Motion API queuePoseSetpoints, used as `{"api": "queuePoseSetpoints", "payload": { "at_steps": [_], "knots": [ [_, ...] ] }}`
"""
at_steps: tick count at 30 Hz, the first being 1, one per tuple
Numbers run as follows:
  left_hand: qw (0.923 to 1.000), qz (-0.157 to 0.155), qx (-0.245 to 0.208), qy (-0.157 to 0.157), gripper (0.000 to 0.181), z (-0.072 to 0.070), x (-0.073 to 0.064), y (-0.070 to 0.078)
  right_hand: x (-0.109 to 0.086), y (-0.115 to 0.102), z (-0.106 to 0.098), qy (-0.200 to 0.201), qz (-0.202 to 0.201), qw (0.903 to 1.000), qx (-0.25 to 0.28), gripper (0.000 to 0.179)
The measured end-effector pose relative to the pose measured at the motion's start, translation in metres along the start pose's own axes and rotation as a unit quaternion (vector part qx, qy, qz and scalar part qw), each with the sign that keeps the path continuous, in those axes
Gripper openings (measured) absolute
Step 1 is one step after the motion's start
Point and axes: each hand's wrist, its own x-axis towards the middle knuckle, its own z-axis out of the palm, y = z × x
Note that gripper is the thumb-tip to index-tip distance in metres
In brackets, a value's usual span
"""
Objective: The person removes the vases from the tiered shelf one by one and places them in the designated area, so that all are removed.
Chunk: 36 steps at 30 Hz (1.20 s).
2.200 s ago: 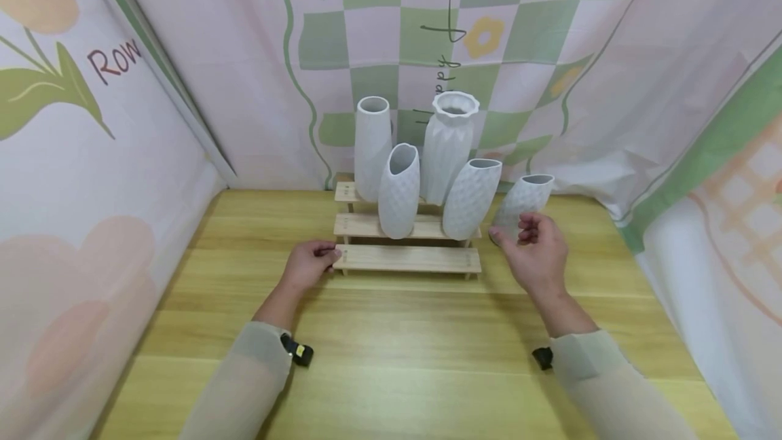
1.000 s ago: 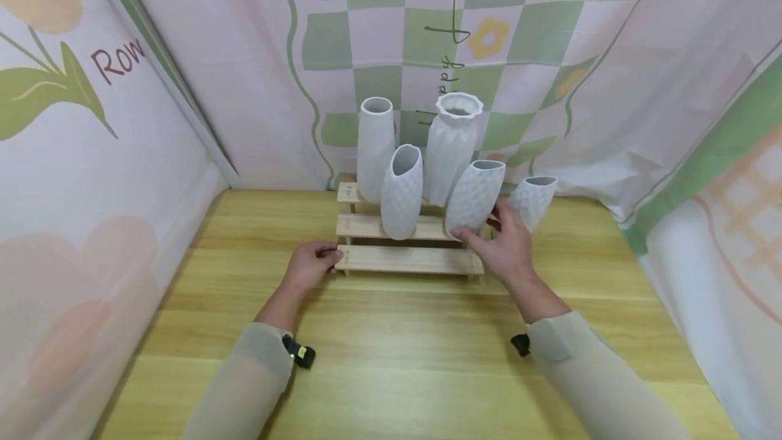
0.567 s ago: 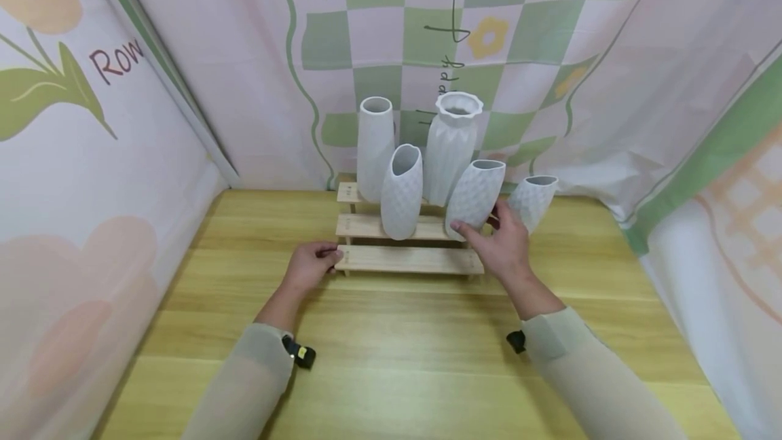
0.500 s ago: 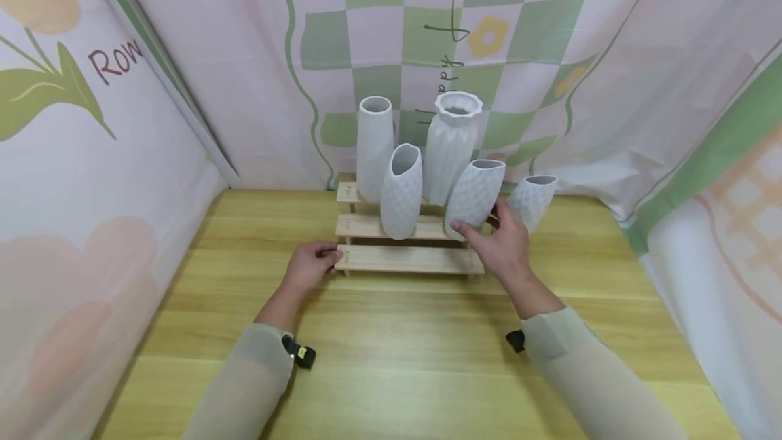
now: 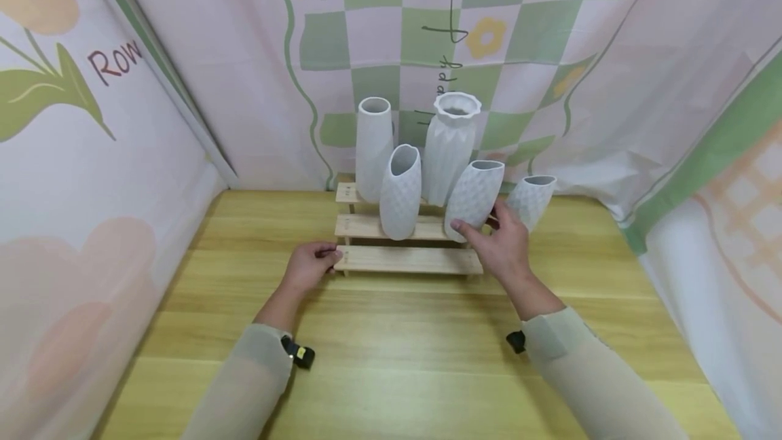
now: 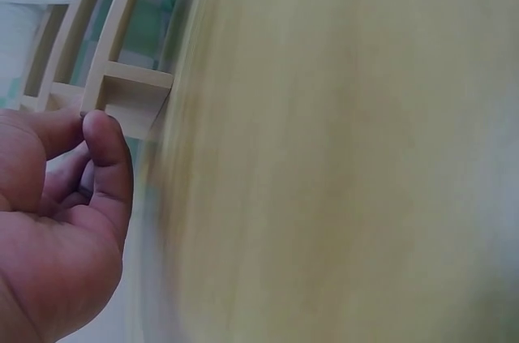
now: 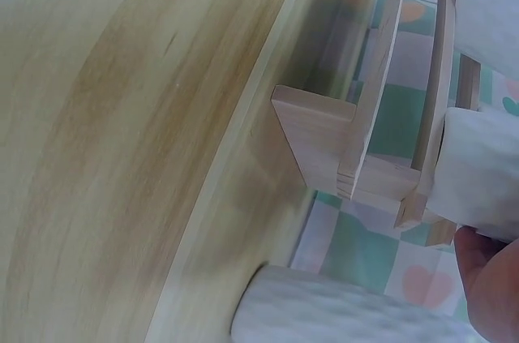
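A three-tier wooden stand (image 5: pixel 409 260) stands on the table. My left hand (image 5: pixel 307 267) pinches the left end of its lowest board; in the left wrist view, thumb and finger (image 6: pixel 108 148) meet at the board's corner. On the middle tier, a slanted-mouth white textured vase (image 5: pixel 473 199) leans right, and my right hand (image 5: pixel 506 246) grips its lower right side, thumb in front. Another slanted-mouth vase (image 5: pixel 400 195) is at the middle tier's left. The top tier bears a plain tall vase (image 5: pixel 374 148) and a pleated vase with a scalloped rim (image 5: pixel 449 155).
Behind my right hand, a further textured vase (image 5: pixel 533 201) stands on the table (image 5: pixel 379 358), right of the stand; its base is hidden in the head view. A checked curtain (image 5: pixel 427 32) hangs close behind, and printed cloth walls (image 5: pixel 110 175) flank the table.
My right hand has moved left from in front of the vase on the table to the right vase on the middle tier, and grips it. My left hand has stayed at the stand.
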Motion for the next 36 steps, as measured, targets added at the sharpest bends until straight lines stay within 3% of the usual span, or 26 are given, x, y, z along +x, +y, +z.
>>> {"api": "queuePoseSetpoints", "payload": {
  "at_steps": [16, 36],
  "knots": [
    [0.9996, 0.017, 0.017, -0.016, 0.04, -0.001, -0.002, 0.003, -0.01, 0.0, -0.01, -0.003, 0.012, 0.9999, 0.0, 0.08],
    [0.9994, 0.016, 0.022, -0.022, 0.04, -0.002, -0.001, 0.0, -0.023, 0.003, -0.026, 0.007, 0.009, 0.9997, 0.023, 0.068]
  ]
}}
